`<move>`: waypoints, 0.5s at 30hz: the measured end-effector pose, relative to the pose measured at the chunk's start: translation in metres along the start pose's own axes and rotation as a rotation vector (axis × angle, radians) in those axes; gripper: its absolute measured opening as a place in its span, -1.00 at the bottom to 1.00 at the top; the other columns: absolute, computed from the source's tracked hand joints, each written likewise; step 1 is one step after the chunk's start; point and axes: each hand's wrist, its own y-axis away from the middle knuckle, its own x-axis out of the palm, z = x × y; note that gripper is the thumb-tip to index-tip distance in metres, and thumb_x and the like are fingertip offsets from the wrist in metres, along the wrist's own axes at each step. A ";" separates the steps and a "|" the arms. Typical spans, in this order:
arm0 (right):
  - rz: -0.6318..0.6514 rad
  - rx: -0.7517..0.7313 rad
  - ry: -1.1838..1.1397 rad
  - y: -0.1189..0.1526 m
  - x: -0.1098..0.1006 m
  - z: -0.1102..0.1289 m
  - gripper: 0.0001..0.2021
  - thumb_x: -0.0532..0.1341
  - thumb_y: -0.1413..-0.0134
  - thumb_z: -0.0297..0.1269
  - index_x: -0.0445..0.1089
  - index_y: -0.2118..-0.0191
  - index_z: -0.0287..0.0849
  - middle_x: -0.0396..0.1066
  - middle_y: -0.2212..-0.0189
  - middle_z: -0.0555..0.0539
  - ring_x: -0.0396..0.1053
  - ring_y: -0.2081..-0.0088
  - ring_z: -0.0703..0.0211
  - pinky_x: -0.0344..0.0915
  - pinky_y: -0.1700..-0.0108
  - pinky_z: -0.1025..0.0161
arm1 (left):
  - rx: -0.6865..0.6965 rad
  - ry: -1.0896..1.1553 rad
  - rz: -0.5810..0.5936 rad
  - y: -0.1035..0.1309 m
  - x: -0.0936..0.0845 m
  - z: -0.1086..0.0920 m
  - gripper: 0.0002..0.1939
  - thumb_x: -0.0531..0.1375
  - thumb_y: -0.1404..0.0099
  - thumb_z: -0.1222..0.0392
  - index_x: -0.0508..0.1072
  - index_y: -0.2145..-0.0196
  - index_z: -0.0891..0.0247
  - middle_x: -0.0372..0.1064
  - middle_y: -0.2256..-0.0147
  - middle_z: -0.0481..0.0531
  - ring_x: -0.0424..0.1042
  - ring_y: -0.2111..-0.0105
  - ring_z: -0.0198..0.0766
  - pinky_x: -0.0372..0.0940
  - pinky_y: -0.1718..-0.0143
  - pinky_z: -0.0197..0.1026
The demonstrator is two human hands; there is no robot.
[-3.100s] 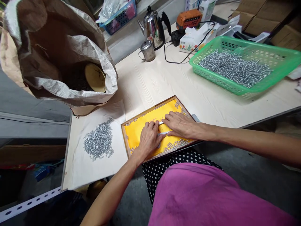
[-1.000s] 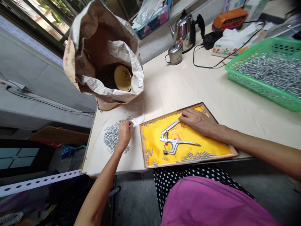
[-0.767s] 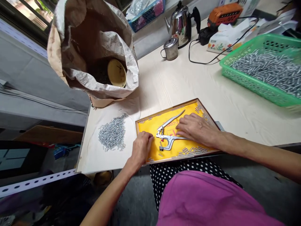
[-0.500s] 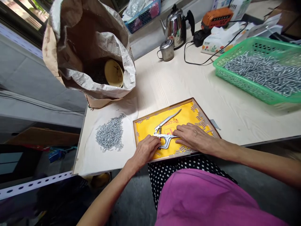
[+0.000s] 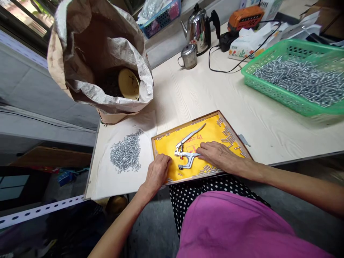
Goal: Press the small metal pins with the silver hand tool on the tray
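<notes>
A pair of silver snap-fastener pliers (image 5: 189, 156) lies over the yellow-lined tray (image 5: 172, 132), its two handles spread and a spring and a red part near its pivot. My right hand (image 5: 219, 154) is closed on the end of the lower handle. Left of the pliers' jaw, my left hand (image 5: 159, 169) is over the tray's left edge, fingers curled together; whatever they hold, if anything, is hidden. Small metal pins (image 5: 228, 136) lie in groups along the tray's right side, with more at its front and back edges.
Left of the tray, a heap of small metal pieces (image 5: 125, 152) lies on white cloth (image 5: 107, 186). Behind it stands a large open sack (image 5: 134, 57) with a yellow bowl (image 5: 129, 84) inside. A green basket (image 5: 285, 100) of metal pins, a kettle (image 5: 199, 30) and a lidded cup (image 5: 189, 57) stand farther back.
My left hand has moved left, away from the pliers' jaw, uncovering the jaw's lower end. My right hand keeps its grip on the handle. The view has shifted slightly.
</notes>
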 end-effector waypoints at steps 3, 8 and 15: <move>-0.010 -0.007 0.009 -0.001 -0.001 0.000 -0.89 0.12 -0.35 -0.34 0.38 0.19 -0.18 0.42 0.33 -0.08 0.31 0.34 0.16 0.10 0.31 0.22 | -0.016 -0.018 -0.015 -0.009 0.011 -0.002 -0.82 0.04 -0.49 0.26 0.44 0.21 0.22 0.45 0.23 0.08 0.44 0.21 -0.18 0.34 0.20 -0.20; 0.017 0.014 0.019 -0.003 -0.002 0.003 -0.91 0.13 -0.34 -0.35 0.36 0.20 -0.17 0.43 0.33 -0.06 0.31 0.36 0.18 0.05 0.32 0.22 | -0.045 0.012 -0.027 -0.013 0.020 -0.001 -0.83 0.09 -0.46 0.27 0.49 0.22 0.26 0.45 0.24 0.11 0.45 0.22 -0.15 0.37 0.18 -0.17; -0.011 0.026 0.018 -0.004 -0.007 0.004 -0.86 0.09 -0.35 -0.38 0.36 0.25 -0.17 0.44 0.37 -0.06 0.31 0.35 0.19 0.02 0.31 0.20 | 0.069 0.350 -0.112 -0.007 0.019 -0.010 -0.85 0.11 -0.46 0.24 0.49 0.19 0.24 0.51 0.22 0.08 0.48 0.18 -0.19 0.37 0.12 -0.18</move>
